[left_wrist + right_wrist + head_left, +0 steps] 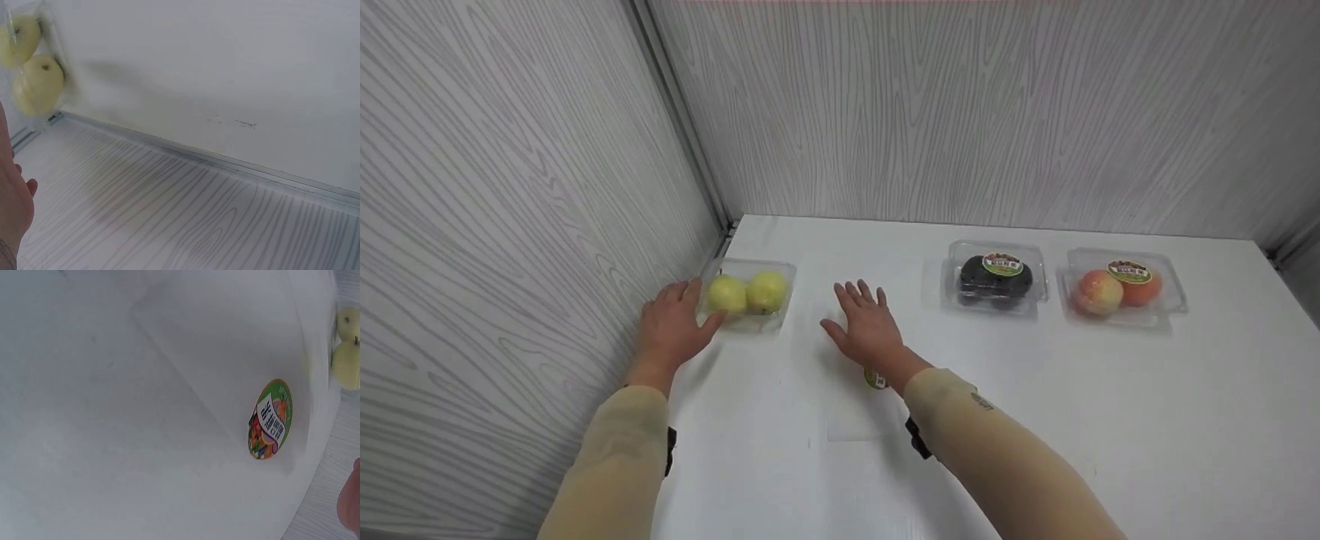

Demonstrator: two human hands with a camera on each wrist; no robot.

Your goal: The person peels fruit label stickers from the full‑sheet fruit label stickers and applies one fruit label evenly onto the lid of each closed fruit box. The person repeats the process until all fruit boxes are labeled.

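At the table's far left, a clear plastic box (757, 324) contains two round yellow-green fruits (767, 291); stems show on the fruits (347, 365) in the right wrist view. My left hand (671, 322) is at the box's left side, thumb out toward its front edge; whether it touches the box I cannot tell. To the right of the box, my right hand (870, 326) is held over the table with fingers extended, holding nothing. Partly hidden under its wrist is an oval fruit label (270, 419) on a thin see-through sheet (219, 365) lying on the table.
Toward the back right stand a clear box (1039, 262) of dark fruit with an oval label, and another clear box (1174, 281) holding two red-orange fruits. A wood-grain wall (510, 262) borders the white table (1035, 405) on the left; another panel (930, 112) closes the back.
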